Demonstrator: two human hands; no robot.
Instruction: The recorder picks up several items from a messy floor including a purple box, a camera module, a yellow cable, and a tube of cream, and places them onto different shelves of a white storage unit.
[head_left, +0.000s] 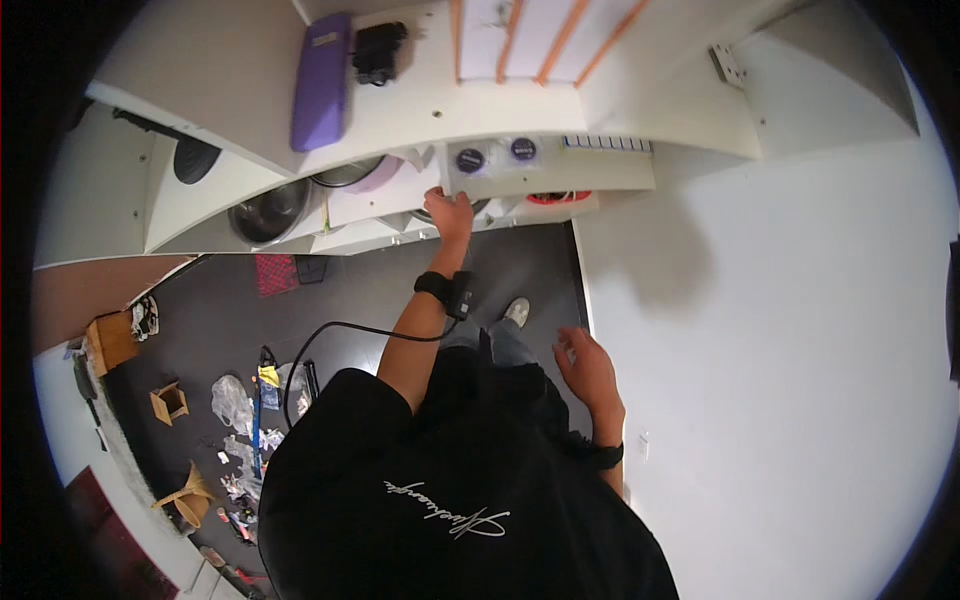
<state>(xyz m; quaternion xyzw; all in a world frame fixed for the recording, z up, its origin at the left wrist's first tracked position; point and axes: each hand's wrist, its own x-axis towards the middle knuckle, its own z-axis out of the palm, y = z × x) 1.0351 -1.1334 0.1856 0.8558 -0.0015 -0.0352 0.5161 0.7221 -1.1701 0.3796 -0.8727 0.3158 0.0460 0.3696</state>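
Note:
My left hand (450, 214) reaches forward to the front of a white cabinet shelf (397, 189). Its thumb and fingers touch the front near the corner of a clear plastic container with a round dark lid or label (470, 160). Whether they grip the container or only rest on the edge cannot be made out. A second round dark lid or label (523, 149) sits just to the right. Down by my right side hangs my right hand (589, 367), near the white wall (750, 360). Its fingers are loosely curled and apart, and it holds nothing.
Above are a purple case (321, 82) and a black object (379, 51). A metal bowl (270, 214) and a red-rimmed container (559, 198) occupy lower shelves. Plastic bags (232, 403), a cardboard box (169, 403) and litter lie on the dark floor. A cable (352, 325) runs from my left wrist.

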